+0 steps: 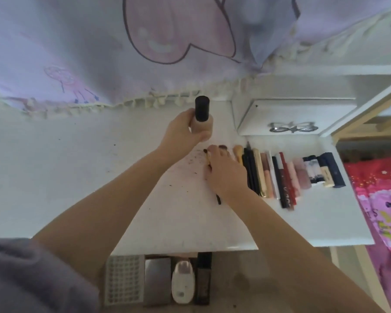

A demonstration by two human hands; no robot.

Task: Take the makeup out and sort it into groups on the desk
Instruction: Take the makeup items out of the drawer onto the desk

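left hand (185, 129): wrapped round a beige foundation bottle (201, 125) with a black cap, held upright above the white bench (77, 177).
right hand (226, 172): fingers curled onto small brushes (209, 158) lying on the bench; it hides most of them, a dark handle tip shows below the wrist.
sorted row (291, 175): pencils, tubes and lipsticks lie side by side just right of the right hand; blur hides the labels.
white box (287, 118): behind the row, closed.
under the bench edge: a drawer of items (158, 281), partly cut off, blurred.
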